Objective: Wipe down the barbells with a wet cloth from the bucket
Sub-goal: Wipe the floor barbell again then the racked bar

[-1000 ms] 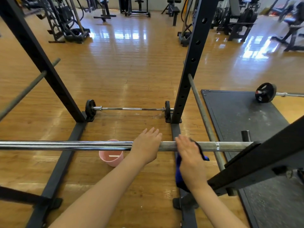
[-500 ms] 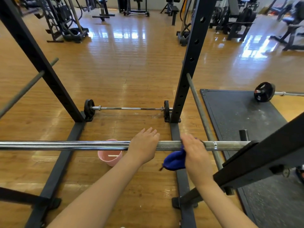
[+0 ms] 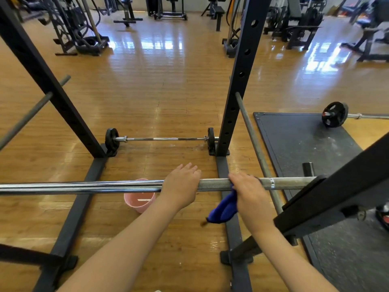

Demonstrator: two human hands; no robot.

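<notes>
The bar [image 3: 94,186] runs level across the view at about waist height, its right end resting in the sloping black beam [image 3: 336,199] of the rack. A blue cloth [image 3: 223,209] is wrapped against the rough grey part of the bar, and its loose end hangs down below.

The right hand [image 3: 250,194] lies over the bar and presses the cloth to it, fingers curled over the top and holding the cloth in place. The left hand [image 3: 181,186] rests on the bar just beside it, palm down, fingers straight and close together, reaching past the far side.

Under the bar, on the wooden floor [image 3: 168,91], stands a pink bucket [image 3: 140,199], partly hidden by the bar and the left forearm. Farther off a short barbell [image 3: 162,139] with small black plates lies between the two rack posts. To the right is a dark mat [image 3: 305,144], with another barbell [image 3: 336,114] at its far corner. Gym machines [image 3: 80,28] stand along the back.
</notes>
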